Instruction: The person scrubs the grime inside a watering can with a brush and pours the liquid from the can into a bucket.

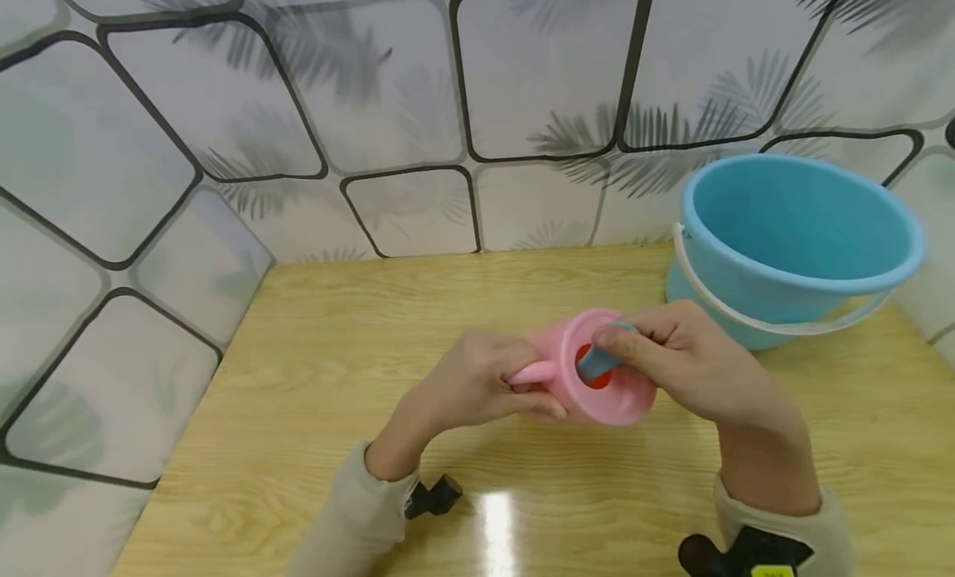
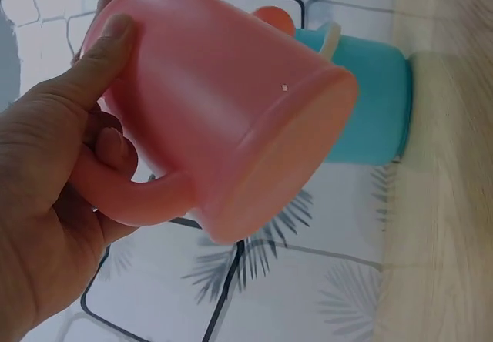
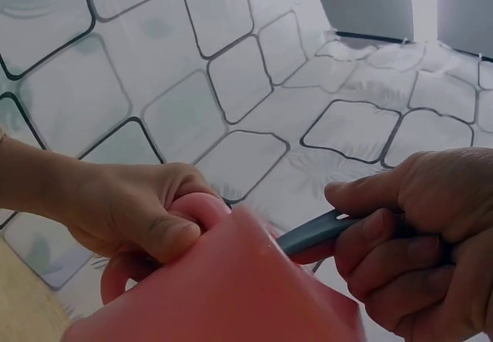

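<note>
A pink plastic mug [image 1: 548, 345] is tipped over the table, its mouth facing up and to the right in the head view. My left hand [image 1: 477, 378] grips it by its looped handle [image 2: 139, 199], with the thumb against its side in the left wrist view. My right hand [image 1: 686, 357] grips the blue-grey handle [image 3: 312, 233] of a tool whose far end goes into the mug's mouth. Something round and red [image 1: 594, 378] shows inside the mug around the tool's end; the tool's head is hidden. The right hand stands close over the mug's rim.
A light blue bucket [image 1: 697, 295] with a white carrying handle [image 1: 776, 324] stands at the back right of the wood-patterned table [image 1: 298, 419]. Patterned wall covering [image 1: 403, 204] rises along the back and left edges. An orange rounded thing [image 2: 276, 20] shows beside the mug in the left wrist view.
</note>
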`<state>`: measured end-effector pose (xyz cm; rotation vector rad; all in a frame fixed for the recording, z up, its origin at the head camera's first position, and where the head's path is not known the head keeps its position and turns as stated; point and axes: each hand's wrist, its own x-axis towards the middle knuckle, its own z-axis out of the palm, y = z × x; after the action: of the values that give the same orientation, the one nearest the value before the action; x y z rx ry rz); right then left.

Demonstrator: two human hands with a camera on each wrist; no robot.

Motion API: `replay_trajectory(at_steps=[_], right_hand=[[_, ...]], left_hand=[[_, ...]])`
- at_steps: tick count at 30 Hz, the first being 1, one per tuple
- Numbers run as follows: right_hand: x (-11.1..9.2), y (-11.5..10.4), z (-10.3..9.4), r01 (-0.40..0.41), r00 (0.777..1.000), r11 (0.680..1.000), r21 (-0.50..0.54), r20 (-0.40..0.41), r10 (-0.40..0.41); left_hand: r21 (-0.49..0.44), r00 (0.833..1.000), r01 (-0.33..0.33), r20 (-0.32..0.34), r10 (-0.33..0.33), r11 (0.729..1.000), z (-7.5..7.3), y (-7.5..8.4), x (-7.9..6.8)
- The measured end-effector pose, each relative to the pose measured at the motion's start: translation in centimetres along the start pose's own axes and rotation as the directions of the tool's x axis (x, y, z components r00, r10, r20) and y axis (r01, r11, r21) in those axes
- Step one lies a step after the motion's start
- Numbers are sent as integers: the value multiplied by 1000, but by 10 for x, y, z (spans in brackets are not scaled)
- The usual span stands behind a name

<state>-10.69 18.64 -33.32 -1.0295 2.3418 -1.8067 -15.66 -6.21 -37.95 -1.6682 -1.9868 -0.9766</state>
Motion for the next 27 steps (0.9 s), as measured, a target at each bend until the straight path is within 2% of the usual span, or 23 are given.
replay_trajectory(at_steps=[1, 5, 8, 9, 12, 13, 14, 16, 19, 24, 27], right_hand=[[0, -1, 0, 2, 1000, 1000, -27, -5, -2], [-7, -3, -10, 27, 999, 1000, 8, -34, -27], [-6, 1, -12, 10, 1000, 995, 103, 15, -12], [-4, 3, -11, -7, 999, 994, 106, 38, 3], [2, 5, -2, -67, 993, 984, 164, 104, 50], [3, 6, -1, -50, 994, 985, 167, 108, 33], [3, 6, -1, -30, 995, 991, 131, 97, 17], [1, 5, -2, 19, 997, 990, 142, 67, -29], [-1, 7, -5, 98, 995, 992, 85, 6, -99], [7, 8, 7, 59, 998, 996, 70, 14, -60], [10, 5, 14, 30, 999, 999, 20, -16, -29]], left_hand=[[-17, 1000, 5, -3, -5, 1000, -2, 0, 0], [-18, 1000, 16, 11, -15, 1000, -7, -1, -2], [-4, 996, 39, 81, -39, 999, -7, -3, -3], [-12, 993, 55, 108, -54, 998, -6, -3, -3], [-83, 978, 118, 182, -102, 990, -6, -3, -3], [-107, 974, 134, 200, -111, 985, -6, -3, -3], [-128, 970, 144, 216, -114, 981, -7, -2, -3], [-164, 965, 156, 238, -114, 974, -9, -2, -2], [-166, 960, 160, 254, -115, 973, -11, -2, -1], [-129, 959, 169, 252, -132, 977, -14, -4, -1], [-109, 960, 184, 233, -155, 977, -15, -5, -3]])
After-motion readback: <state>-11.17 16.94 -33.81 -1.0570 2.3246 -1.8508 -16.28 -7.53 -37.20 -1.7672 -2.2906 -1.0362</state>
